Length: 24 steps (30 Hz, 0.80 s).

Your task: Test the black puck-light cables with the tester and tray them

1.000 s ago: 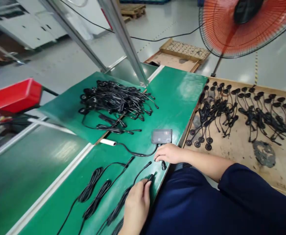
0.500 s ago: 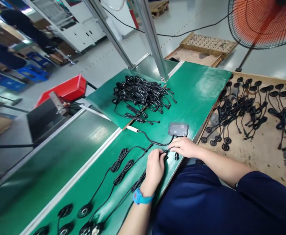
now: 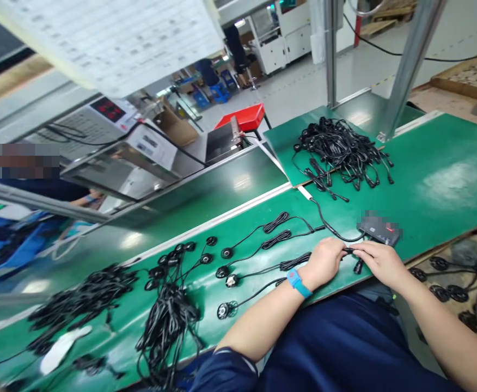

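Observation:
My left hand (image 3: 326, 261), with a blue wristband, grips the plug end of a black cable (image 3: 291, 263) on the green mat (image 3: 438, 179). My right hand (image 3: 379, 260) meets it from the right and pinches a black connector (image 3: 349, 251) that leads to a small dark tester box (image 3: 379, 231) with a red light. The two plugs touch between my fingertips. Several bundled cables with round black ends (image 3: 226, 253) lie just left of my hands.
A heap of black cables (image 3: 338, 149) sits at the back of the mat. More tangled cables (image 3: 167, 321) lie at the left, with a conveyor belt (image 3: 189, 201) behind. A wooden board with cables (image 3: 463, 277) is at the right. Metal posts (image 3: 410, 60) rise behind.
The view has swung left, bringing the left cables and machines into sight. My two hands have stayed together at the connectors by the tester box.

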Tool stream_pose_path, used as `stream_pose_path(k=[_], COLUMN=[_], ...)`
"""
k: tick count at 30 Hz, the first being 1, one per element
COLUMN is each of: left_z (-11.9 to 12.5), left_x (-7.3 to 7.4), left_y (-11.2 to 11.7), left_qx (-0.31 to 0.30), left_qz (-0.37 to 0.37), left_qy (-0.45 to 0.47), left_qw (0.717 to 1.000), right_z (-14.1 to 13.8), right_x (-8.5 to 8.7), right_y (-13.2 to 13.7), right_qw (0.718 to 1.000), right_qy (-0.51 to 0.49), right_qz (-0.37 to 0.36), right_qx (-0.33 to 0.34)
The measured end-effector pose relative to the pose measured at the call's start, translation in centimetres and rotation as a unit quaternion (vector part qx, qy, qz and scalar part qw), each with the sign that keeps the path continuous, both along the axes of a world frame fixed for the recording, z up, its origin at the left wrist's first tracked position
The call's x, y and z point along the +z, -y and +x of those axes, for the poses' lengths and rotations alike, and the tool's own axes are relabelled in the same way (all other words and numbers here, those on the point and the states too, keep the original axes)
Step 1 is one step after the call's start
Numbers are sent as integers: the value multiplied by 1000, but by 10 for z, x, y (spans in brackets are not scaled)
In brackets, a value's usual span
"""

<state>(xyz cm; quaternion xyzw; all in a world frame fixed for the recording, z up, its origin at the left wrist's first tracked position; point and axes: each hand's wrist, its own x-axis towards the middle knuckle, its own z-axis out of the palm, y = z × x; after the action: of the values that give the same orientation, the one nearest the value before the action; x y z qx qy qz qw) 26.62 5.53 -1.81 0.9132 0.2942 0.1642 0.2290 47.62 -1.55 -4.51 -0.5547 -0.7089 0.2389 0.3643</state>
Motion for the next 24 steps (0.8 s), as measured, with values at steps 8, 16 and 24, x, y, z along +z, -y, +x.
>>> stream_pose_path(k=[8,16,24], left_z=[12,-14,-228], left_x=[-13,20,32], left_y=[3,17,60], left_qx=[-47,35,396], left_qz=[122,88,222], left_qy=[-39,27,80], left_qw=[991,995,887], right_z=[20,4,10], right_x=[-16,-10,7], right_y=[-7,4,50], right_qw=[1000,995,932], right_qy=[16,11,80], right_qz=[-16,70,209], right_qx=[-7,-63,-283])
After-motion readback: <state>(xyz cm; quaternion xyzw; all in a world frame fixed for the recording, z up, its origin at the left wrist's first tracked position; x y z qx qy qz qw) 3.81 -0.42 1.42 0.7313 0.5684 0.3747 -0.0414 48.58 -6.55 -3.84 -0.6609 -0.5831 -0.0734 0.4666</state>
